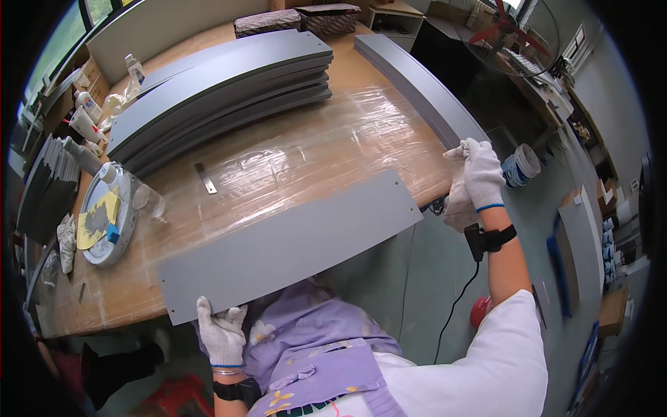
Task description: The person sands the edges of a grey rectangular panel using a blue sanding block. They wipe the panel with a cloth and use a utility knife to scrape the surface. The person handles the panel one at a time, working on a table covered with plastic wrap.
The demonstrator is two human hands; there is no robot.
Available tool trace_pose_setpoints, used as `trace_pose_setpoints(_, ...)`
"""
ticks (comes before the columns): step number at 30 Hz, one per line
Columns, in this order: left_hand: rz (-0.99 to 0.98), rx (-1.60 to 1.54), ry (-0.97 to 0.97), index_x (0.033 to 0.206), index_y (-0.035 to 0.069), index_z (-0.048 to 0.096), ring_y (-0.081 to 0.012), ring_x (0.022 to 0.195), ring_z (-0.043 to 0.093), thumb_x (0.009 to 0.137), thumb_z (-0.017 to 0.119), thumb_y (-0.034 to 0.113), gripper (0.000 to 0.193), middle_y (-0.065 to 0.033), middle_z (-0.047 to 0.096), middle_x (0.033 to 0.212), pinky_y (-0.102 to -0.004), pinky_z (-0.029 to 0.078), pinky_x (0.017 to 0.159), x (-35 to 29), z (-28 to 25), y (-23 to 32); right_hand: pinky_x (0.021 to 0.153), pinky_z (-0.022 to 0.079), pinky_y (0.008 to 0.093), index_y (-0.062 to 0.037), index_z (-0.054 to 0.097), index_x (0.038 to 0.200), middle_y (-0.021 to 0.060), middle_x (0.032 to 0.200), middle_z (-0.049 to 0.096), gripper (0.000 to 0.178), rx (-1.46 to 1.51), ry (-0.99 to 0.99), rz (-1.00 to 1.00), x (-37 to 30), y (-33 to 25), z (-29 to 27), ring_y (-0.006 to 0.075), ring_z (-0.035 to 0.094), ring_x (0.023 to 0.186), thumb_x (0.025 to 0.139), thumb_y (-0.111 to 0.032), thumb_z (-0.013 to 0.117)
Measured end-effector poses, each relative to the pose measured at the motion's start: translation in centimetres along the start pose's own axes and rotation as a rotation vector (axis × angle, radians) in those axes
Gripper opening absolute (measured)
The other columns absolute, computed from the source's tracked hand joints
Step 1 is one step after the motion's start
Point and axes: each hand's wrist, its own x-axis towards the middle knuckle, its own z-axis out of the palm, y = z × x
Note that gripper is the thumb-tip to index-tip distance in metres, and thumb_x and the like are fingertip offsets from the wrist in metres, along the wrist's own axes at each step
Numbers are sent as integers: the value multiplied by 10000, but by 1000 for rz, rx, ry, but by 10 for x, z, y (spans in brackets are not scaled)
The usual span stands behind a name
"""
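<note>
- Grey panel (292, 250) just ahead of left grip (222, 336), perhaps steadied there (whether pinched, one cannot tell)
- White cloth (456, 203) hanging below right grip (482, 174), closed firmly on it, likely against slipping

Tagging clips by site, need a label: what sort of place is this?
Probably a workshop or small factory floor: stacked grey panels on a large film-covered worktable, and a big red-bladed fan at the far right.
</note>
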Motion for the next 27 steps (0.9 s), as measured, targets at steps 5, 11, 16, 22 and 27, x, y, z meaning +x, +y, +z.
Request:
trace_pose_setpoints(5, -84, 79, -4, 1072, 136, 584, -243, 614, 677, 957, 550, 428, 316, -83, 693, 839, -464, 602, 654, 5, -6, -1, 825, 517, 332, -48, 622, 1164, 110, 1003, 596, 416, 224, 192, -256, -53, -64, -50, 247, 618, 898, 782, 94, 540)
trace_pose_setpoints(11, -356, 254, -191, 1095, 79, 589, -269, 827, 688, 952, 531, 480, 430, -142, 685, 994, -464, 582, 737, -15, 32, -7, 631, 510, 354, -30, 564, 1129, 104, 959, 589, 444, 783, -207, -725, -140, -217, -28, 261, 620, 802, 697, -77, 654)
trace_pose_setpoints(16, -150, 238, -96, 1161, 41, 570, -323, 788, 697, 958, 534, 456, 464, -198, 689, 979, -468, 586, 758, -13, 44, -25, 693, 508, 337, -38, 585, 1099, 106, 1028, 572, 392, 648, 2, -989, -196, -252, 29, 223, 612, 870, 733, -173, 623)
trace_pose_setpoints(22, -185, 221, -42, 1101, 137, 599, -270, 673, 693, 957, 552, 424, 325, -152, 709, 890, -470, 588, 732, -9, 24, -16, 725, 486, 380, -73, 582, 1138, 118, 1085, 573, 436, 532, 74, -789, -157, -141, 46, 265, 572, 858, 724, -181, 666)
trace_pose_setpoints(27, -179, 192, -50, 1082, 122, 607, -285, 638, 685, 953, 556, 427, 334, -160, 706, 871, -493, 582, 727, -7, 25, -20, 766, 498, 404, -85, 607, 1128, 131, 1073, 613, 298, 198, 176, -416, -116, -39, 47, 317, 595, 888, 831, -71, 595)
